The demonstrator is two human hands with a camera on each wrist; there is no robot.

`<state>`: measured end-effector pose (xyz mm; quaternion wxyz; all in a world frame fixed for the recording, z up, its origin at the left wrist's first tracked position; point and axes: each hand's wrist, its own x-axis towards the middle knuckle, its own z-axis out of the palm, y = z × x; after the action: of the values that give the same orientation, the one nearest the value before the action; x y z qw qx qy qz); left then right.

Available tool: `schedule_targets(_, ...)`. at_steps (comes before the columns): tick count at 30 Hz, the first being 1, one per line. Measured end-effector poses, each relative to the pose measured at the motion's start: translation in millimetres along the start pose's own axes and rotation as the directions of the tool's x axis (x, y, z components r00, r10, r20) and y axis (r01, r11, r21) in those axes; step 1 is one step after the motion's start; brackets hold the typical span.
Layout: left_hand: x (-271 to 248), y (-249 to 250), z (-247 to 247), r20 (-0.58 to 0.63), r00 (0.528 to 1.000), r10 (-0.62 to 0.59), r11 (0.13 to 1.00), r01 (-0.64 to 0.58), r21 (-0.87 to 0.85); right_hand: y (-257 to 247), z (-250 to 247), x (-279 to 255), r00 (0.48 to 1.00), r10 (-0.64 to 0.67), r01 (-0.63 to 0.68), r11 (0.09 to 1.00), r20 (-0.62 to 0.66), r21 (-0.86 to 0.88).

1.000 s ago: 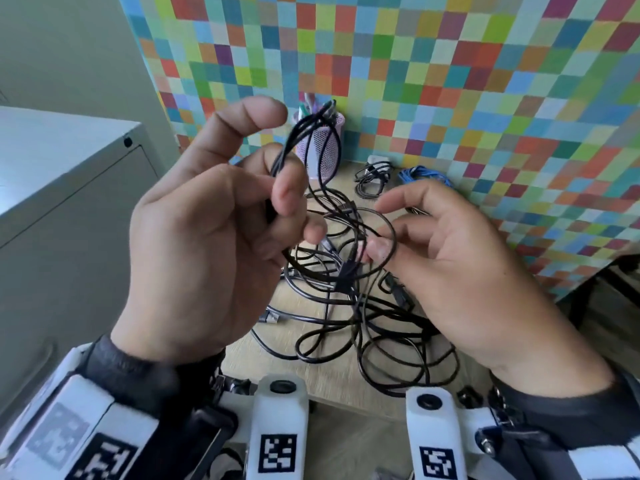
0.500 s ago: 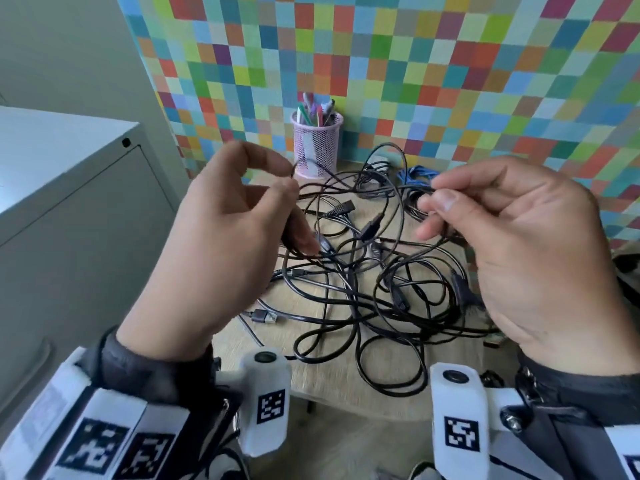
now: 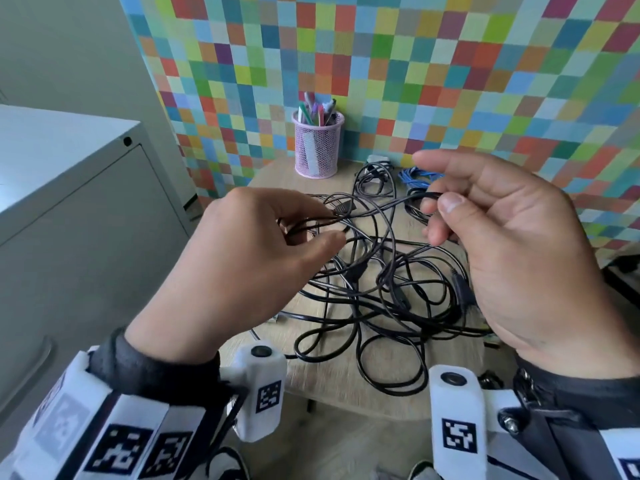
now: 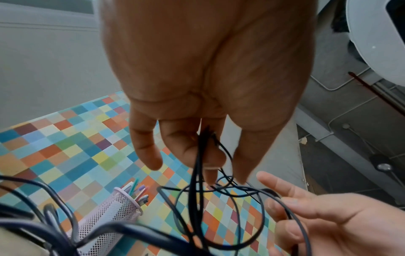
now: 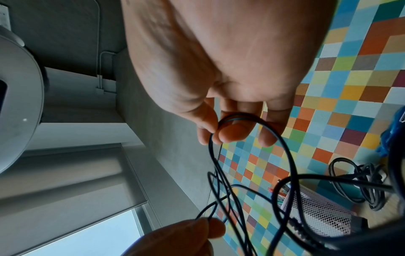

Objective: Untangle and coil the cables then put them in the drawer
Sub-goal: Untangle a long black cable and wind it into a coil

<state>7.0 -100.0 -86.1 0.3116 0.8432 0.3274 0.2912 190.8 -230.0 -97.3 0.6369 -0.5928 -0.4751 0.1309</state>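
A tangle of black cables [image 3: 381, 292] lies on the small wooden table [image 3: 332, 379]. My left hand [image 3: 325, 225] pinches several black strands [image 4: 202, 150] between thumb and fingers, lifted a little above the pile. My right hand [image 3: 438, 202] pinches a bend of the same thin black cable [image 5: 238, 115] between thumb and fingertips, off to the right. A strand [image 3: 388, 204] runs taut between the two hands. The grey drawer cabinet [image 3: 86, 216] stands at the left, its fronts closed.
A pink mesh pen cup [image 3: 317, 147] stands at the table's back edge by the chequered wall. A coiled dark braided cable [image 3: 374, 174] and a blue cable [image 3: 415, 176] lie behind the tangle. The table's front edge is near my wrists.
Both hands have come down from near my face and moved apart. The loop they held together is now drawn out into a strand between them.
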Motion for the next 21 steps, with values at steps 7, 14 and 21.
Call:
schedule_targets(7, -1, 2, -2, 0.020, 0.998, 0.064, 0.996, -0.063, -0.055, -13, -4, -5, 0.983, 0.022, 0.004, 0.990, 0.181, -0.143)
schedule_targets(14, -2, 4, -1, 0.050, 0.965, 0.258, 0.926, -0.232, -0.297, -16, 9, -13, 0.951, 0.106, 0.032, 0.902, 0.292, -0.431)
schedule_targets(21, 6, -2, -5, -0.172, 0.966, 0.194, 0.754, -0.259, -0.603, -9, 0, -6, 0.977, 0.133, -0.022, 0.845, 0.169, -0.534)
